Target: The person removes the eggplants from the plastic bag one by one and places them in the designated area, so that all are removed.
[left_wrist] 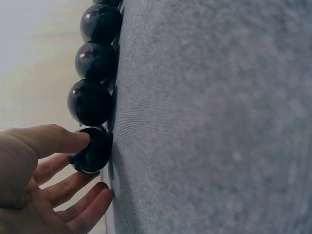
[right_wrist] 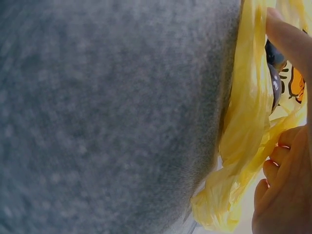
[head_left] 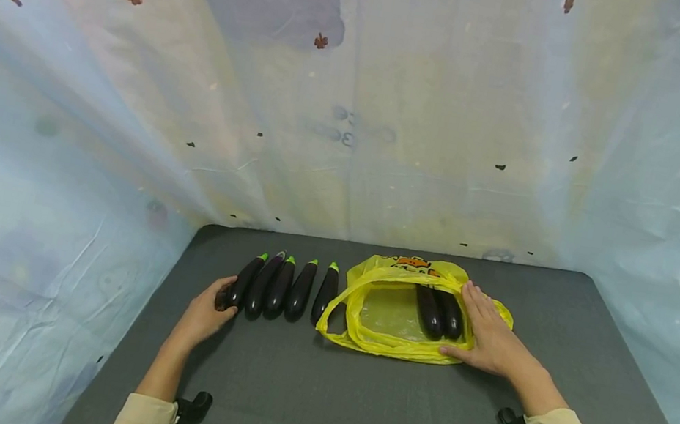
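The fingers point(left_wrist: 68, 189) of the left hand point(head_left: 204, 313) curl behind the leftmost eggplant point(left_wrist: 99, 152) while the thumb presses on its blunt end, pinching it where it lies on the table point(head_left: 347, 421). The fingers of the right hand point(head_left: 489, 339) lie straight and close together along the right side of a yellow bag point(head_left: 392, 349), with the thumb set well apart at the front rim, so the mouth stays wide.

The pinched eggplant ends a row of eggplants point(head_left: 279, 293), side by side, green stems mostly pointing away from the person. The row stands left of the bag; its rightmost eggplant point(head_left: 324, 297) is just beside the bag's loop handle. Inside the bag, at the right, two more eggplants point(head_left: 429, 315) lie together.

The eggplants look fairly heavy, firm and glossy, so probably slippery and easy to bruise; the thick middle, held from both sides, seems the surest grip. The bag looks thin, light and limp, best held by its rim.

The table's left edge is near the left hand, and the back edge, against a patterned sheet point(head_left: 351, 184), is close behind the stems. The widest room for moving is in front, toward the person, with more to the right of the bag.
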`<state>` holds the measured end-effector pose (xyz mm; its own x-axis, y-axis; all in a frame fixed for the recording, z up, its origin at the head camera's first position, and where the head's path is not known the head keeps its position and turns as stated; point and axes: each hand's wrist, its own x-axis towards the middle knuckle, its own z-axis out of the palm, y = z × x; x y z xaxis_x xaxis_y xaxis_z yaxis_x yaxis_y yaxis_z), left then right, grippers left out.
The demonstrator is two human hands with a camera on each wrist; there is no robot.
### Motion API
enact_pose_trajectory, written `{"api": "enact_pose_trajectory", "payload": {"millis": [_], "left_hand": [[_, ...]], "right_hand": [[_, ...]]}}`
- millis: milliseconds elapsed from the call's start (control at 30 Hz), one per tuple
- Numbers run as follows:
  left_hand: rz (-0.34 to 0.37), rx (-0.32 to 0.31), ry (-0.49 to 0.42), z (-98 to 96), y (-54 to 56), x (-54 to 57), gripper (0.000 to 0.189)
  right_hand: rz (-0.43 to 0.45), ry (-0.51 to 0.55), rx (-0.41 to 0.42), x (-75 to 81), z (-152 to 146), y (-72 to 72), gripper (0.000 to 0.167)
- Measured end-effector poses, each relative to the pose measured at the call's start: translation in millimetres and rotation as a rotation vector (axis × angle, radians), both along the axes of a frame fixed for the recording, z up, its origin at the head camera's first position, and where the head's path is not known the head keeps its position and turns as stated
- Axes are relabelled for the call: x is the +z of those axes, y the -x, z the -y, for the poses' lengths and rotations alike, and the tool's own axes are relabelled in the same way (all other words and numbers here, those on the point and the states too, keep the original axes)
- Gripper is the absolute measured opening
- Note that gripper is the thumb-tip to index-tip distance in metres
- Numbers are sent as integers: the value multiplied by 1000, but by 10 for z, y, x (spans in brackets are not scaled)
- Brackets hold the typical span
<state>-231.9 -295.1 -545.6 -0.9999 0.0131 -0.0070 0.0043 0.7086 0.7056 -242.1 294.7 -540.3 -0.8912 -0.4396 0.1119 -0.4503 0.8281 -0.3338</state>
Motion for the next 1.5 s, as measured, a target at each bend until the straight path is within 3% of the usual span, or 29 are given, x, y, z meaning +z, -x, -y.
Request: {"api": "enact_pose_trajectory", "payload": {"millis": [933, 1100, 1500], "left_hand": [[25, 43, -15, -16, -34, 55, 67], [24, 68, 8, -62, -48, 125, 67], [-54, 80, 97, -333, -149, 433, 64]], "right_hand": [[-30, 11, 6, 15, 15, -20, 132], [-28, -2, 6, 30, 5, -22, 132], [-13, 8, 2, 22, 9, -21, 132]]}}
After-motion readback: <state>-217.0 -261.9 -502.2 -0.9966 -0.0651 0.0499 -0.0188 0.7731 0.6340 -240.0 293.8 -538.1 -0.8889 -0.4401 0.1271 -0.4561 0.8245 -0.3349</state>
